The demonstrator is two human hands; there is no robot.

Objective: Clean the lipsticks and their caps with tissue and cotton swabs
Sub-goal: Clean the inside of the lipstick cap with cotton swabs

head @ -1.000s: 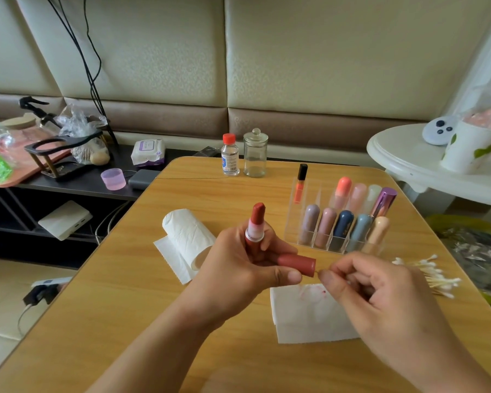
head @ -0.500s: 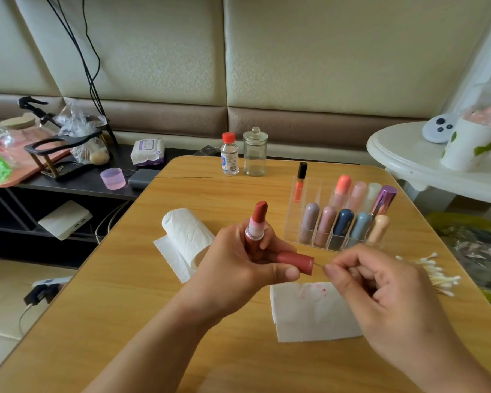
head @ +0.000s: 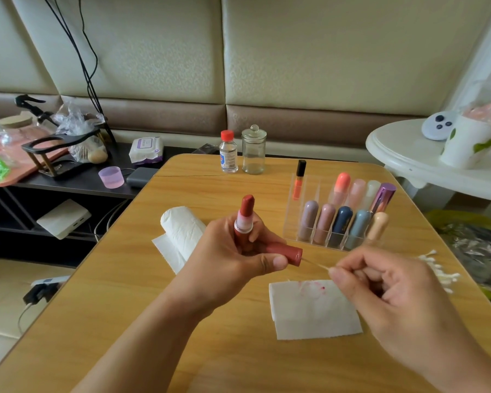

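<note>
Left hand (head: 233,256) grips the open lipstick (head: 245,219) and its cap (head: 288,253); right hand (head: 380,282) pinches a cotton swab (head: 316,264) at the cap's mouth. Stained tissue (head: 312,313) near; racked lipsticks (head: 343,219) far right look untouched.

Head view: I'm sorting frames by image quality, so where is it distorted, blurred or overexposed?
Head view: wide-angle bending curves the sofa panel seams and table edges; the right hand and its thin cotton swab look soft; the white side table is nearly washed out; lighting is soft daylight with faint shadows.
</note>
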